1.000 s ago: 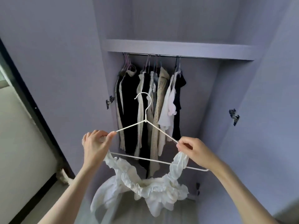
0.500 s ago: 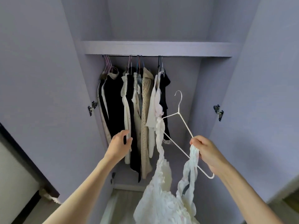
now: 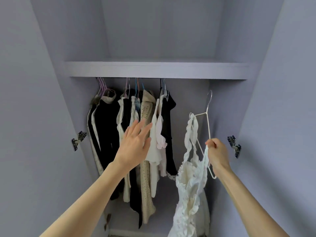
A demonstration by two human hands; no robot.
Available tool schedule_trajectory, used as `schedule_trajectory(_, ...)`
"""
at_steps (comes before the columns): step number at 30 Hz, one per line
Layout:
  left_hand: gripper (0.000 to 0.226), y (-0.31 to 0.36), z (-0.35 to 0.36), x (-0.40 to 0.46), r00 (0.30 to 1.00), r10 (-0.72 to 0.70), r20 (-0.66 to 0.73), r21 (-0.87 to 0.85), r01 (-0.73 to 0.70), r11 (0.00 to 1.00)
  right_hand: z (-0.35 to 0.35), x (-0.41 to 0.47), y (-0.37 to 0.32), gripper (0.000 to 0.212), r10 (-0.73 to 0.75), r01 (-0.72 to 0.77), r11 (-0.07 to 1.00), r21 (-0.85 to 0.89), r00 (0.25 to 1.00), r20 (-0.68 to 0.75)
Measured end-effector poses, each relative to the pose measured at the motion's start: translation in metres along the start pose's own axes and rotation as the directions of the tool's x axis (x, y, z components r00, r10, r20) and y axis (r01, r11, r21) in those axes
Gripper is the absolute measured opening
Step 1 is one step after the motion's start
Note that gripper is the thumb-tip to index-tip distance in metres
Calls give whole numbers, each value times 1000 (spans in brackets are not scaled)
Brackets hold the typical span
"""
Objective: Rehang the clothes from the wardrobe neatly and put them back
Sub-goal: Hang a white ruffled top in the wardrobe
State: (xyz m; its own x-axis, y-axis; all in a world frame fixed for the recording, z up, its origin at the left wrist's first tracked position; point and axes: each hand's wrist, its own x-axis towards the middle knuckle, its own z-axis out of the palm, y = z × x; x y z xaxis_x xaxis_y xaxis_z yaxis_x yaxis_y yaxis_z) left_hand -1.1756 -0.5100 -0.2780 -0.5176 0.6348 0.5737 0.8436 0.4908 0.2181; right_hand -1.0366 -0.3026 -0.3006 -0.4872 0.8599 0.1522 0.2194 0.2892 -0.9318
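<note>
Wardrobe (image 3: 51, 117) holds hung clothes (image 3: 147, 134); left hand (image 3: 135, 144) flat against them, right hand (image 3: 218, 153) grips hanger (image 3: 207, 120) bearing dress (image 3: 189, 185).

White ruffled dress (image 3: 189, 182) on white hanger (image 3: 208, 124); black jacket (image 3: 106, 134), beige, seemingly dotted garment (image 3: 146, 151), lilac wardrobe wall (image 3: 42, 100).

One head-worn view looks forward, slightly upward, close into the open wardrobe (image 3: 153, 70), forearms reaching in below.

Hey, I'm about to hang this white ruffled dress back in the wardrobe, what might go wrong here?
The white hanger is tilted steeply, so the strap looped near its top could slide off. The right hand grips the hanger's lower end, far from the hook, so aiming could be awkward. The left hand may knock the hanging clothes.
</note>
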Motion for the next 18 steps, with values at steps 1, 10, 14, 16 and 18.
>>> schedule_trajectory(1,49,0,2,19,999,19,-26,29,-19,999,5,17,1,22,-6,6,1000,-2,1000,-6)
schedule_trajectory(10,56,11,23,205,959,156,-238,264,-91,960,30,176,4,20,-59,58,998,-19,995,-79)
schedule_trajectory(14,55,6,36,254,959,152,-238,305,-74,950,41,235,0,16,-78,75,997,-23,989,-129)
schedule_trajectory(16,56,1,45,270,957,157,-246,286,-83,955,44,259,-1,15,-79,79,997,-9,984,-157)
schedule_trajectory(18,55,-5,53,279,941,172,-292,298,-82,951,45,280,-4,16,-80,80,997,-5,978,-191)
